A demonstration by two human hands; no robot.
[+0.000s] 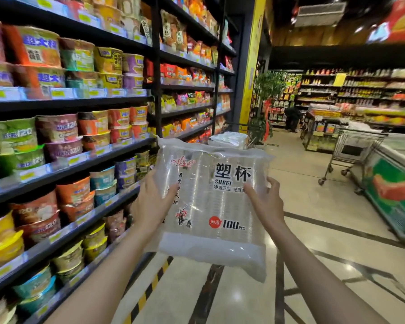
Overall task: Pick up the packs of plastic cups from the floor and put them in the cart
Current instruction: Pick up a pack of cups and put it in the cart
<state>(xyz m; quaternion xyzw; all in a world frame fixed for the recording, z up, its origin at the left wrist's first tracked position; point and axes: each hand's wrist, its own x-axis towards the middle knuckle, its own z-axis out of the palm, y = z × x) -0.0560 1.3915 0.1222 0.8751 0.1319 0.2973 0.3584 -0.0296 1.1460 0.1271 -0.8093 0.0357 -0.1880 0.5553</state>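
Pack of plastic cups [211,202] is off the floor, held at chest height between both hands; still to go into the cart [250,134] ahead beyond the hands, which seemingly already holds packs. Left hand [150,202] and right hand [265,202] grasp opposite sides, arms extended forward.

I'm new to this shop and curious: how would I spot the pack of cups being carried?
Start at the tall shelves of instant noodle bowls on the left; just right of them, over the shiny aisle floor, two hands hold it up. The pack of plastic cups is a clear bag printed "SUBEI" and "100 pcs", colourless beside the bright bowls.
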